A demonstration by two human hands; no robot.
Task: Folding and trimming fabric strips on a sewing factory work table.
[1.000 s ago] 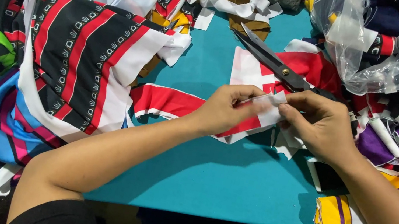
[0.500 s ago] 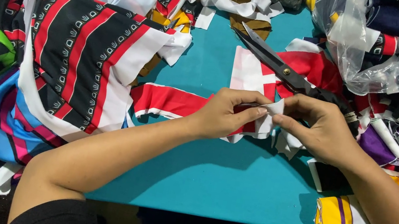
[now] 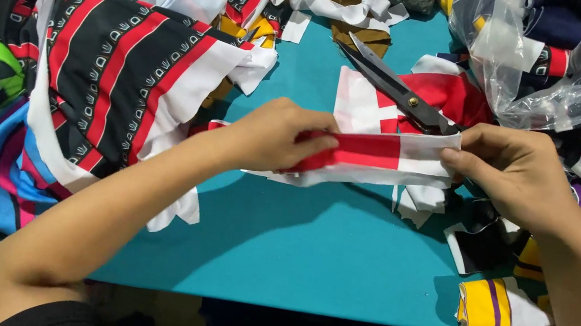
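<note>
Hands (image 3: 275, 136) now apart, red-white strip (image 3: 379, 155) taut

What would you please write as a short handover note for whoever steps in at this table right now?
Left hand: pinching the left end of the red and white fabric strip.
Right hand: pinching its right end; the strip is stretched between the hands above the teal table.
Scissors: lying behind the strip on red and white cloth, not held.
Done: strip spread flat.
Left: piles of scraps on both sides.

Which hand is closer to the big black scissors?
Right. The right hand pinches the red-and-white fabric strip just beside the scissors handle end. The left hand holds the strip's other end, farther away.
</note>
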